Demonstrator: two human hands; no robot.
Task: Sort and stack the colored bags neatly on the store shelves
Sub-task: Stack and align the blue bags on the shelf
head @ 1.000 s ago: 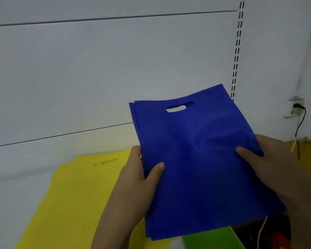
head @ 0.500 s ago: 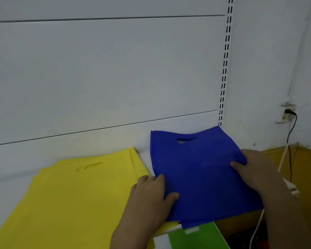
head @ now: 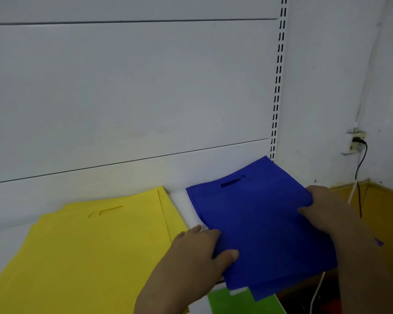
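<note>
A thin stack of blue bags (head: 259, 225) with a cut-out handle lies flat on the white shelf (head: 184, 207), its far corner against the back panel. My left hand (head: 202, 252) holds its left edge, thumb on top and fingers tucked under. My right hand (head: 325, 209) grips the right edge, thumb on top. A stack of yellow bags (head: 89, 257) lies flat to the left, apart from the blue ones by a narrow strip of shelf. A green bag (head: 238, 302) shows below the blue stack.
A slotted shelf upright (head: 278, 87) runs down the back right. Beyond it a wall socket (head: 356, 142) has a black cable hanging, over a yellow-brown surface (head: 386, 205). A white cable (head: 315, 293) hangs at lower right.
The blue bags went from held up in the air down onto the shelf and slid back toward the panel. Both hands stayed on their edges.
</note>
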